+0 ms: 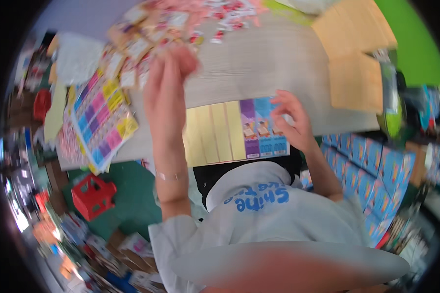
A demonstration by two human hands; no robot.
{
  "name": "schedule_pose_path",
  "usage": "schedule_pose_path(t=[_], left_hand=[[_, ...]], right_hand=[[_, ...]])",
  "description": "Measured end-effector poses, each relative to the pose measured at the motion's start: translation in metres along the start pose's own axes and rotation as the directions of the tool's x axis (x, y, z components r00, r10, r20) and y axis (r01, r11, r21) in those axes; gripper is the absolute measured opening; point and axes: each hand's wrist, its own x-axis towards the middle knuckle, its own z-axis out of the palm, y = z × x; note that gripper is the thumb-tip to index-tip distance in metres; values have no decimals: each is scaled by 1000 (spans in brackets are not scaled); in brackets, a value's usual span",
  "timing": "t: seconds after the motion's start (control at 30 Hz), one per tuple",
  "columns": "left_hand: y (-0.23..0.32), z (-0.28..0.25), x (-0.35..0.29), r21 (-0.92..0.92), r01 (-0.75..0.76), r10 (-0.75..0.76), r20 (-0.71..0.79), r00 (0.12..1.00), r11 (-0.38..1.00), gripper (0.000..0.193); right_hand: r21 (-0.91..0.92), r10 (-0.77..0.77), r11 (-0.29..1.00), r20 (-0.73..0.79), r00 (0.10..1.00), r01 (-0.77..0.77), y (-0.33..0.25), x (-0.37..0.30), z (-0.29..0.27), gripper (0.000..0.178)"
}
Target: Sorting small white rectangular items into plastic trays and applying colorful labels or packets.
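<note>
On the near edge of the table lies a row of card strips (213, 132), plain pale yellow at left and printed purple and blue at right. Over the right end of this row is my right hand (292, 119), fingers apart and bent a little; I see nothing in it. Raised above the table, left of the middle, my left hand (168, 73) is smeared by motion. Its fingers cannot be read, nor whether they hold anything. Behind it spreads a pile of small packets (137, 46) with white labels. Small red and white wrapped pieces (230, 14) lie farther back.
Colourful printed sheets (102, 119) lie at the table's left side. An open cardboard box (355, 80) stands at the right. Stacked blue printed boxes (366, 168) are below the table's right edge. On the green floor at left is a red plastic stool or basket (93, 197).
</note>
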Motion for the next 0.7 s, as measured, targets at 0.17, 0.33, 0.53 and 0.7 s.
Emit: schedule_pose_path(t=[0.17,0.33,0.53,0.7], left_hand=[[47,69,-70,-627,175,431,685,587,759,59],[36,96,-66,-737,417,616,675,407,532,62],[46,79,-84,-658,335,560,751,348,674,59],[45,64,-108,-677,310,467,705,534,668,58]], right_hand=[[-105,0,994,139,990,15,-23,6,-12,50],[-454,-339,861,-177,924,229,-63,-8,-98,24],[-730,-306,644,-521,797,-230,-81,2,-240,21],[-778,18,396,-524,851,-487,-61,9,-279,25]])
